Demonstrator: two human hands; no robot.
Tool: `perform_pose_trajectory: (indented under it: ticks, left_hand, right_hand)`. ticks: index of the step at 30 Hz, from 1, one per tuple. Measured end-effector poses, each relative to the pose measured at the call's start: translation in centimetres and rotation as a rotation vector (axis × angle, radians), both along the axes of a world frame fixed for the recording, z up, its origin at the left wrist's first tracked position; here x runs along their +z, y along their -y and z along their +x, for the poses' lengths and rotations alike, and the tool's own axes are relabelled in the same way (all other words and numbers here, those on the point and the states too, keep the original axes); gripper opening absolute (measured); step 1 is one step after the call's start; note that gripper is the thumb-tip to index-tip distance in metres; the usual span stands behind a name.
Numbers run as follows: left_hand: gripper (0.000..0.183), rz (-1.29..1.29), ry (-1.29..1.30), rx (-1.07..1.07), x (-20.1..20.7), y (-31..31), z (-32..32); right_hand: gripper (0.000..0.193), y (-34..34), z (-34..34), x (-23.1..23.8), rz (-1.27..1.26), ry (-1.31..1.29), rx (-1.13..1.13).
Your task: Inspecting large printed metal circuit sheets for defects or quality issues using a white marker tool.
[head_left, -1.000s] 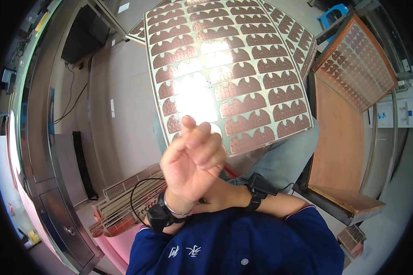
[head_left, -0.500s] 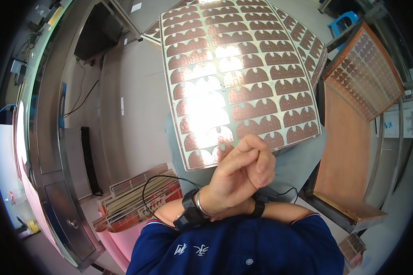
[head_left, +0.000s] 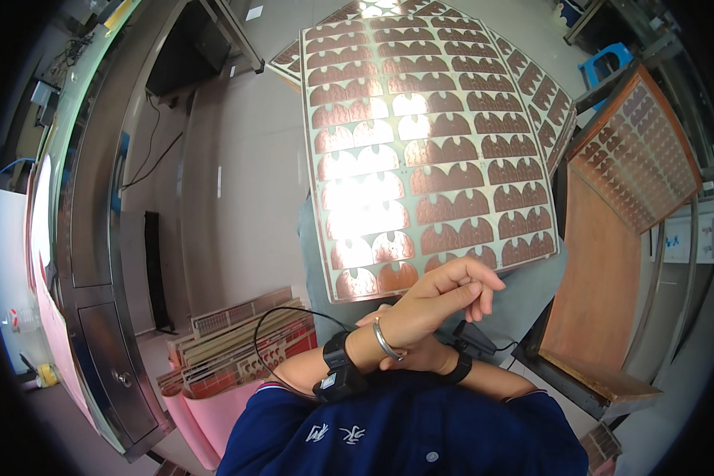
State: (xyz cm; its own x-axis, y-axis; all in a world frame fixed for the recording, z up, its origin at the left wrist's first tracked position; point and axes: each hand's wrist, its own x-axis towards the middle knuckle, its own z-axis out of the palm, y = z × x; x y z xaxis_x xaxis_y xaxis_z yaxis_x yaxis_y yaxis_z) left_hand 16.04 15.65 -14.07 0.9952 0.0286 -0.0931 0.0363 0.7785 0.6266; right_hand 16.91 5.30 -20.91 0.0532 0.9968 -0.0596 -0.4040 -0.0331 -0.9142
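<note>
- Left hand (head_left: 450, 295): fingers half curled, slightly apart, empty, near the closest edge of the patterned panel (head_left: 444, 176).
- Right hand (head_left: 420, 355): at the left wrist (head_left: 363, 345) beside a silver bangle (head_left: 382, 340), partly hidden; finger closure cannot be told.
- Patterned panel: over the legs (head_left: 527, 287), overlapping similar sheets (head_left: 549, 94).

Far left of the hands (head_left: 436, 303) there's a steel cabinet (head_left: 95, 341) with a little round knob, plus a dark boxy thing (head_left: 184, 51) well ahead and left. Something pink (head_left: 192, 420) hangs out behind them, left side. Over right, a brown wooden board (head_left: 595, 278), and way ahead-right, what looks like a blue stool (head_left: 619, 51).
</note>
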Motion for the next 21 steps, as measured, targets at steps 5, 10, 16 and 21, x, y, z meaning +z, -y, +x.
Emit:
perform_pose_trajectory:
  ticks: [5, 10, 16, 21]
  left_hand:
    - [0.019, -0.093, 0.049, -0.104, -1.1, -0.1, 0.4]
    - [0.020, -0.173, 0.050, -0.135, -0.8, -0.1, 0.7]
    - [0.019, -0.087, 0.065, 0.008, -1.2, -1.3, 1.1]
    - [0.017, 0.128, -0.056, 0.229, -0.8, -3.4, 1.3]
  right_hand:
    - [0.072, -1.9, 0.1, 0.7, 0.163, 0.199, 0.112]
    - [0.084, -2.8, -0.7, 0.8, 0.118, -0.035, 0.255]
    - [0.077, -1.5, -2.2, 0.6, 0.050, 0.140, -0.039]
    - [0.079, -0.6, -1.2, 1.7, -0.037, 0.552, -0.251]
